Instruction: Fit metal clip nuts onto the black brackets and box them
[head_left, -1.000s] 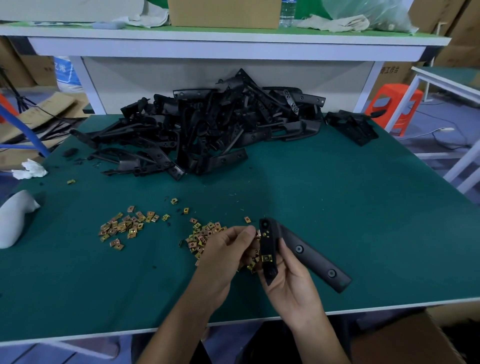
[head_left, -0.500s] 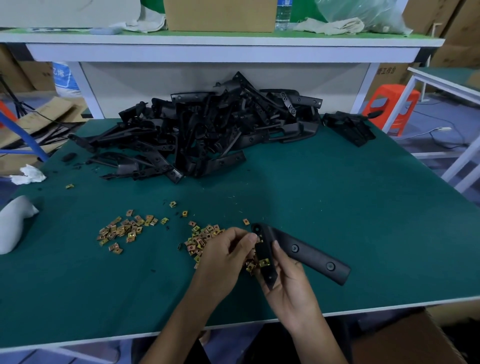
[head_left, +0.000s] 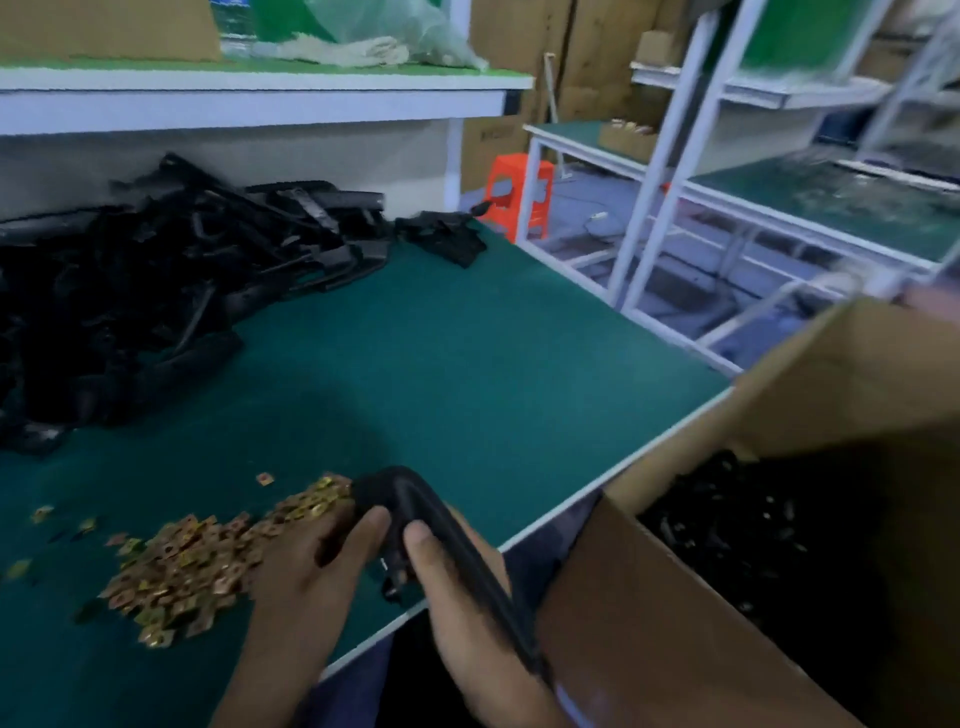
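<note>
As left fingers (head_left: 366, 527) pinch bracket (head_left: 415, 496), right fingers (head_left: 422, 543) grip it.

One curved black plastic bracket (head_left: 411, 500) held, one open brown cardboard box (head_left: 654, 629), one orange plastic stool (head_left: 519, 193), plus heaped black brackets (head_left: 156, 291) and brass-coloured metal clip nuts (head_left: 192, 566) beyond counting

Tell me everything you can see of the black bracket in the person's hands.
The black bracket is a long, curved strip, plastic-looking, motion-blurred. The right hand grips its lower length, thumb on top; the left hand touches its side with the thumb. Its upper end rises above the table beside the clip nuts.
</note>
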